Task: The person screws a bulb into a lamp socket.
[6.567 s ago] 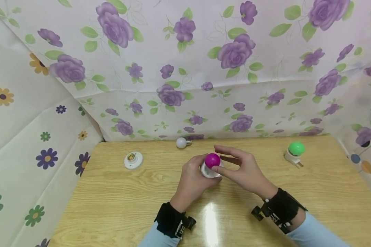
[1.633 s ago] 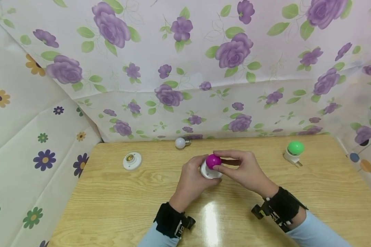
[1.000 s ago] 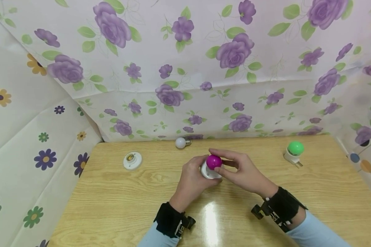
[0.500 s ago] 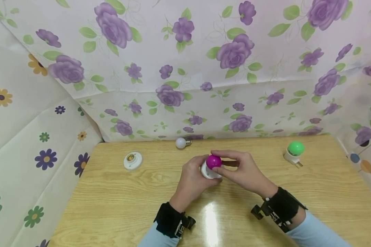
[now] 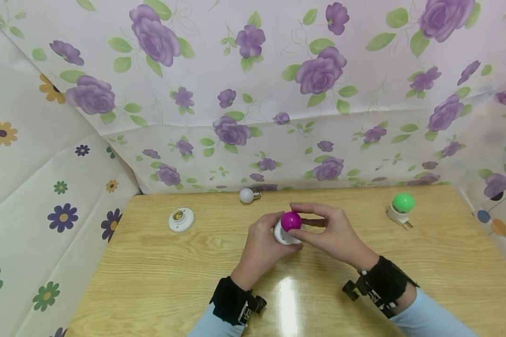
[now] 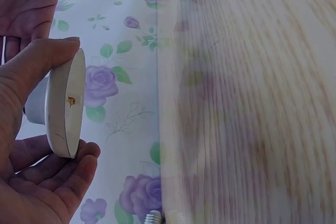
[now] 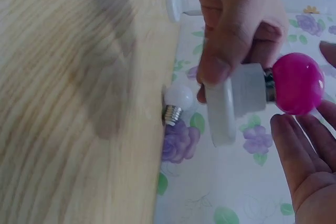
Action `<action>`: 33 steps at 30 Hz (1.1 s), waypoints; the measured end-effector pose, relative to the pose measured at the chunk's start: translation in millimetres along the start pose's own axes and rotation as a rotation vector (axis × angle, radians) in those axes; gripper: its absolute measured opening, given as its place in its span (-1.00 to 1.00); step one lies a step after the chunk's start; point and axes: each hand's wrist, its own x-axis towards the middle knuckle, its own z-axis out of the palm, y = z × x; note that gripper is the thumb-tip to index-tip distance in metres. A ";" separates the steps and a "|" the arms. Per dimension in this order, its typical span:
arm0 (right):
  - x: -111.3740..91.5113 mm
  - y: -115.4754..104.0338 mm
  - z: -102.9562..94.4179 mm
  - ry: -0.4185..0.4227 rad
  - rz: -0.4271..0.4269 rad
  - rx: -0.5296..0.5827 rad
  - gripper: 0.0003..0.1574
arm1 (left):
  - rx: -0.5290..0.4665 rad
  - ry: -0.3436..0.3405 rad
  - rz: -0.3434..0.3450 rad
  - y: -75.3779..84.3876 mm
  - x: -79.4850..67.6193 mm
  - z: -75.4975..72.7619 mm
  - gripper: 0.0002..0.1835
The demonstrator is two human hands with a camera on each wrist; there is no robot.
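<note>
My left hand (image 5: pixel 264 243) grips the rim of a white round lamp holder (image 7: pixel 221 111), held up off the table with its flat back visible in the left wrist view. A magenta light bulb (image 5: pixel 291 221) sits in the holder's socket, and a strip of its metal screw base shows between globe and socket in the right wrist view. My right hand (image 5: pixel 331 231) has its thumb and fingers curled around the bulb's globe. In the head view the thumb touches the near side, with the forefinger at the far side.
A second white lamp holder (image 5: pixel 181 219) lies on the left of the wooden table (image 5: pixel 160 281). A white bulb (image 5: pixel 247 195) lies by the back edge. At the right, a green bulb (image 5: pixel 403 202) sits in a white plug-in socket (image 5: pixel 398 216). Flowered cloth hangs behind.
The right thumb and fingers have shifted around the magenta bulb, closing in and loosening slightly between frames. The left hand keeps its grip on the lamp holder, almost still.
</note>
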 end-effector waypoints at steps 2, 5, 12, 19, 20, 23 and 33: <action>0.5 3.1 -2.0 -0.010 -0.019 0.001 -0.41 | -0.007 0.001 0.003 0.4 -0.5 -0.4 -0.31; 1.4 8.9 -4.0 -0.048 -0.041 0.006 -0.40 | -0.016 0.003 -0.002 0.1 -1.2 -0.8 -0.32; 1.4 10.3 -3.7 -0.119 -0.039 0.017 -0.37 | -0.016 -0.001 0.003 -0.5 -1.8 0.9 -0.31; 1.0 11.0 -3.9 -0.141 -0.024 0.027 -0.43 | -0.021 0.003 0.006 -0.1 -2.1 1.3 -0.29; 1.1 11.4 -4.0 -0.141 -0.024 0.027 -0.43 | -0.021 0.002 0.007 -0.1 -2.0 1.3 -0.28; 1.5 12.5 -4.0 -0.136 -0.026 0.025 -0.44 | -0.020 0.002 0.006 -0.3 -1.7 1.5 -0.28; -0.5 3.7 -2.1 -0.049 0.018 0.003 -0.46 | -0.017 0.011 0.018 -0.4 -1.1 1.7 -0.31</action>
